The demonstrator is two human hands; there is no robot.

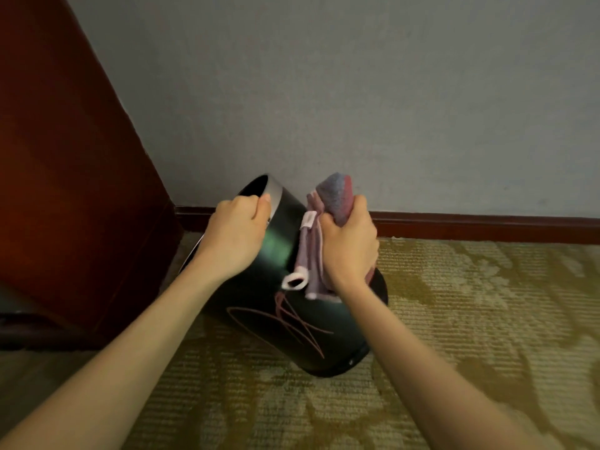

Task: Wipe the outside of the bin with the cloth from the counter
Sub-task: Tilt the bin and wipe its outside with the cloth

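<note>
**Tilted bin gripped at the rim, cloth pressed to its side**

The dark round bin [276, 306] stands tilted on the patterned carpet [470, 319], close to the wall [357, 92]. Its long axis leans away from the person and to the left: the open mouth, ringed by a silver rim [276, 190], points up toward the wall and the reddish-brown wooden cabinet [65, 157], while the base sits nearer the person and to the right, resting on the carpet at its lower edge. A thin looping line pattern marks the bin's facing side.

The left hand [237, 228] is closed on the rim, fingers curled over the edge into the mouth and thumb on the outside.

The right hand [349, 245] is clenched around a bunched cloth [334, 196], pinkish with a grey-blue patch at the top. The cloth sticks up above the fist and hangs below it in folds with a white-edged loop, lying against the bin's upper right side. Whether the fist itself touches the bin cannot be told.

The two hands are apart, with the bin's upper side between them. A dark red skirting board [487, 227] runs along the foot of the wall behind the bin.
</note>
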